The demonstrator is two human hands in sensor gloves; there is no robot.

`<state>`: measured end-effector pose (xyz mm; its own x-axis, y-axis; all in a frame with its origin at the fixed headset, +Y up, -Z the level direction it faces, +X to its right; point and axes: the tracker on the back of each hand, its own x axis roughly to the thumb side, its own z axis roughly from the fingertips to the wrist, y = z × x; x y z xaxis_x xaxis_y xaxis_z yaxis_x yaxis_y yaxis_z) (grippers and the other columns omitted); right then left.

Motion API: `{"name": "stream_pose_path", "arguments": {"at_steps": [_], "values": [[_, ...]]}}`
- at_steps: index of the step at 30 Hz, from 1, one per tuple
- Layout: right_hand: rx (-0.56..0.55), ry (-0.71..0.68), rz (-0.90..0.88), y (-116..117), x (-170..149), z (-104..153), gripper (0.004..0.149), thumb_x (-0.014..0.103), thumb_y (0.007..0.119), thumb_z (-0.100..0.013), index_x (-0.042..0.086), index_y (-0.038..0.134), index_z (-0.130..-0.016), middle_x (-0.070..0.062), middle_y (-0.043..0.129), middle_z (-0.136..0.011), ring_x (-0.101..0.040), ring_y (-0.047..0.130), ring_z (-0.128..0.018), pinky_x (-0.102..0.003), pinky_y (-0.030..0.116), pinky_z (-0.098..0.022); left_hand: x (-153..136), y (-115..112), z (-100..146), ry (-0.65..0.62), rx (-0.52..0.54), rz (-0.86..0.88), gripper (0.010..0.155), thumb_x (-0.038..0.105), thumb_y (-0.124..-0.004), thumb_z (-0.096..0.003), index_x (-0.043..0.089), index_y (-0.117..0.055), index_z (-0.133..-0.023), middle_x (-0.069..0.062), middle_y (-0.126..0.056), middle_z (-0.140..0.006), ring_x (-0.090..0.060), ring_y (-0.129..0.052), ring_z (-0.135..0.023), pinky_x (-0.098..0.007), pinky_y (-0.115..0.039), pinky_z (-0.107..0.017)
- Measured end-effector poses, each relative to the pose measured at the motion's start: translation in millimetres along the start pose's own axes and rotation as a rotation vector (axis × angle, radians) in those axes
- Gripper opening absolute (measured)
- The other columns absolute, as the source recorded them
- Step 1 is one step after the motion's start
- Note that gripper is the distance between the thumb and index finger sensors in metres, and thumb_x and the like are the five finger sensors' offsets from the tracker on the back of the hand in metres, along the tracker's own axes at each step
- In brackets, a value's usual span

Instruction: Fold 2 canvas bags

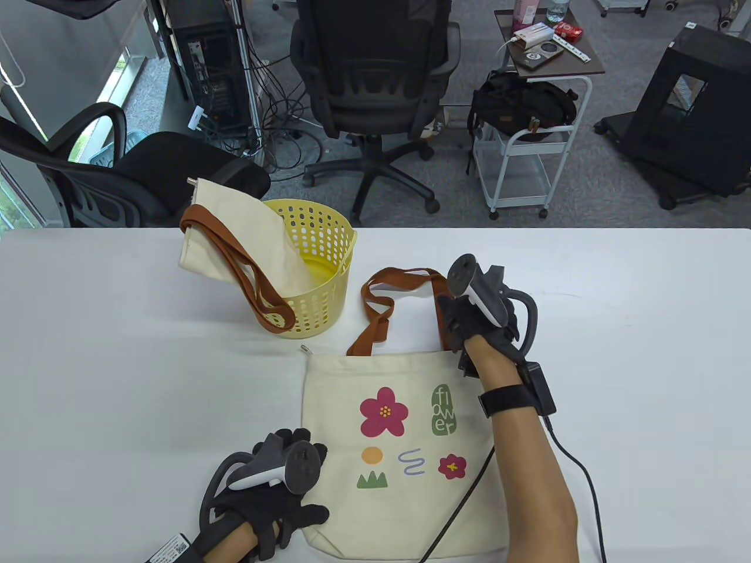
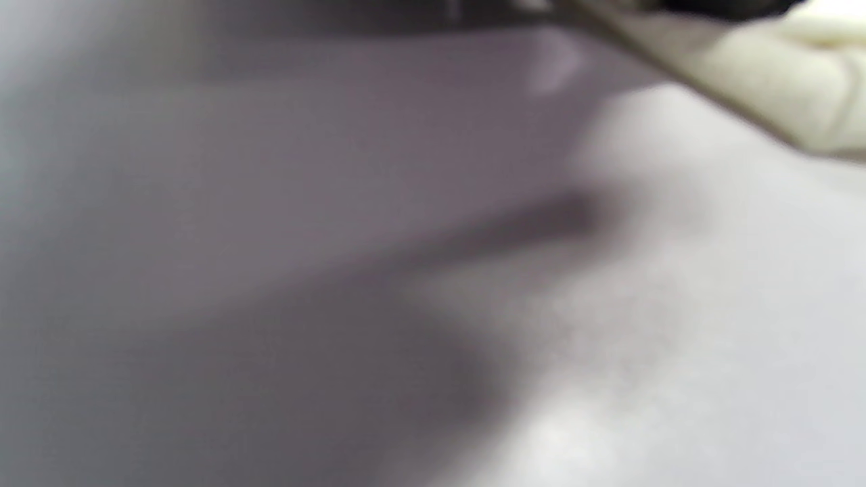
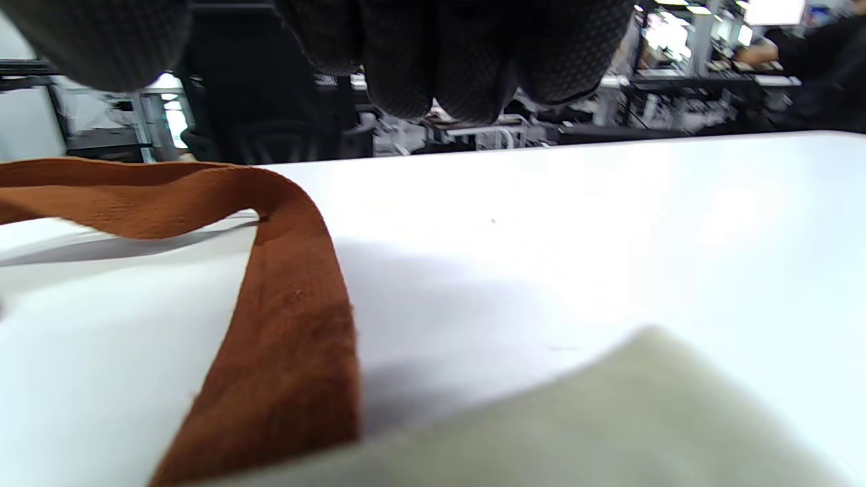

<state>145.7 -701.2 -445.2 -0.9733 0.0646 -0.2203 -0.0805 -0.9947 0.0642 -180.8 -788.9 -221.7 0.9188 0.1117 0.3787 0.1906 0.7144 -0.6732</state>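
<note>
A cream canvas bag (image 1: 399, 434) with a flower print lies flat on the white table (image 1: 616, 328), its brown straps (image 1: 378, 311) pointing away from me. My left hand (image 1: 287, 498) rests spread on the bag's near left corner. My right hand (image 1: 455, 319) hovers over the right strap by the bag's top right corner. In the right wrist view the fingers (image 3: 440, 61) hang above the strap (image 3: 284, 325) with nothing between them and the thumb. The left wrist view is blurred and shows only cream fabric (image 2: 798, 88). A second cream bag (image 1: 234, 234) sits crumpled in a yellow basket (image 1: 328, 234).
The basket stands at the table's back left, with the second bag's brown straps (image 1: 258, 287) hanging over its front. Office chairs (image 1: 375, 76) and a white cart (image 1: 528, 158) stand beyond the far edge. A cable (image 1: 581, 469) trails from my right wrist.
</note>
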Motion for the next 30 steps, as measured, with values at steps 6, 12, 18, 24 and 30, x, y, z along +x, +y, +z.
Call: {"name": "stream_pose_path", "arguments": {"at_steps": [6,12,18,24,30], "values": [[-0.079,-0.189,0.098,-9.4,-17.7,77.3,0.069,0.056,0.077,-0.044,0.024,0.060,-0.103,-0.009,0.071,-0.107,-0.037,0.076,-0.095,-0.055,0.068,-0.068,0.2,0.0,0.3,0.001,0.002,-0.004,0.095,0.063,-0.066,-0.0383,0.031,-0.001,-0.100,-0.004,0.018,-0.103,-0.040,0.014,-0.102,-0.065,-0.004,-0.073],[-0.088,-0.335,0.138,1.3,-38.3,158.5,0.069,0.056,0.076,-0.044,0.024,0.060,-0.104,-0.009,0.069,-0.108,-0.037,0.075,-0.096,-0.055,0.067,-0.069,0.4,0.0,0.4,0.001,0.003,-0.007,0.095,0.063,-0.066,-0.0384,0.031,-0.001,-0.100,-0.004,0.018,-0.103,-0.041,0.014,-0.102,-0.066,-0.004,-0.073],[0.054,-0.592,0.096,25.0,-64.6,203.1,0.070,0.052,0.077,-0.044,0.025,0.054,-0.105,-0.010,0.056,-0.113,-0.039,0.062,-0.102,-0.057,0.060,-0.072,-0.6,-0.5,0.3,0.000,0.007,0.000,0.095,0.063,-0.066,-0.0382,0.031,-0.001,-0.100,-0.004,0.018,-0.103,-0.040,0.014,-0.102,-0.065,-0.003,-0.073],[0.182,-0.700,0.080,45.7,-94.0,223.9,0.070,0.053,0.078,-0.043,0.027,0.056,-0.104,-0.008,0.054,-0.114,-0.039,0.059,-0.103,-0.057,0.059,-0.073,-0.6,-0.3,0.5,0.001,0.008,0.000,0.095,0.063,-0.066,-0.0381,0.031,-0.001,-0.100,-0.004,0.018,-0.103,-0.040,0.014,-0.102,-0.065,-0.003,-0.074],[0.440,-0.700,0.101,72.1,-116.9,228.9,0.079,0.055,0.083,-0.039,0.027,0.050,-0.106,-0.007,0.039,-0.118,-0.043,0.042,-0.107,-0.061,0.049,-0.076,-0.2,0.3,1.2,0.004,0.023,-0.008,0.095,0.063,-0.067,-0.0377,0.031,-0.003,-0.101,-0.004,0.016,-0.104,-0.041,0.011,-0.103,-0.065,-0.005,-0.074]]}}
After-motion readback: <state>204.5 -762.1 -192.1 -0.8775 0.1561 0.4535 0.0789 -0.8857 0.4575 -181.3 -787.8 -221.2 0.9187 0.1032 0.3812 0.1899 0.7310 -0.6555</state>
